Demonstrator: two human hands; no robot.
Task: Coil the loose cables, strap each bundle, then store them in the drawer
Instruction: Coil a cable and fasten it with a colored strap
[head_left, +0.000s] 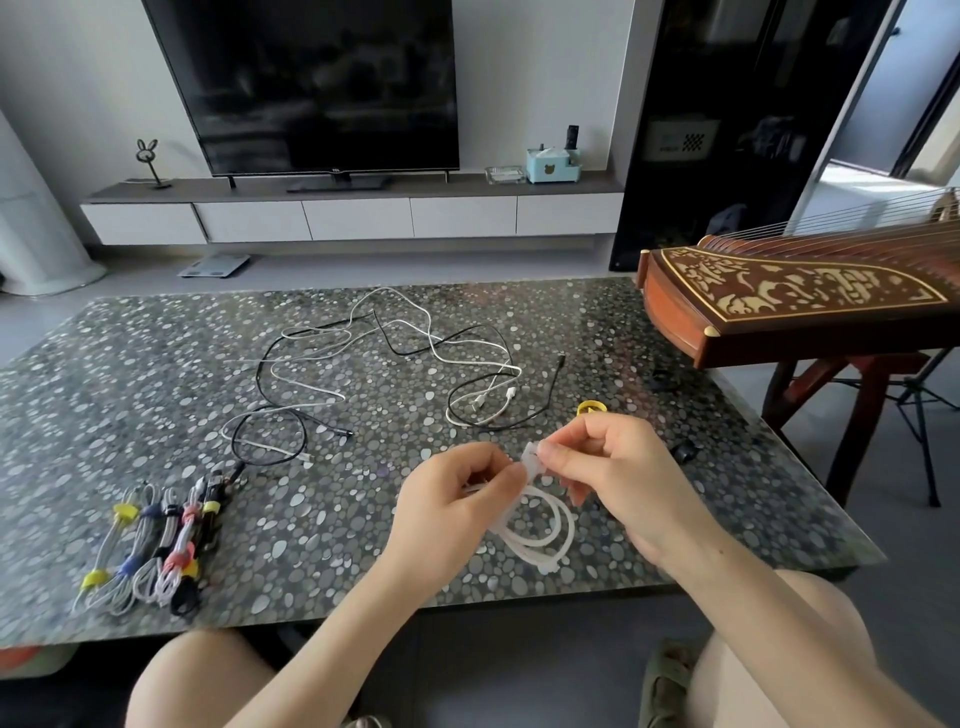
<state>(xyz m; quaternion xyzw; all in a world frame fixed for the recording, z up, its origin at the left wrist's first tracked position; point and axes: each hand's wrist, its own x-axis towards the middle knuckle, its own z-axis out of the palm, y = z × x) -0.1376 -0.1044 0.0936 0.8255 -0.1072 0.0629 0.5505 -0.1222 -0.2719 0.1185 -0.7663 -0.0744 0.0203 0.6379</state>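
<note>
Now we hold a coiled white cable (524, 545) above the tabletop (156, 374), left hand (457, 493) fingers pinching the coil, right hand (608, 467) fingers pinching its white strap (531, 460), loose cables (395, 343) beyond.

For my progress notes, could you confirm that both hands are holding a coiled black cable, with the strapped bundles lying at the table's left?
Not quite: the head view shows the coiled cable held by the left hand and right hand is white, not black. The strapped bundles do lie at the left of the table.
</note>
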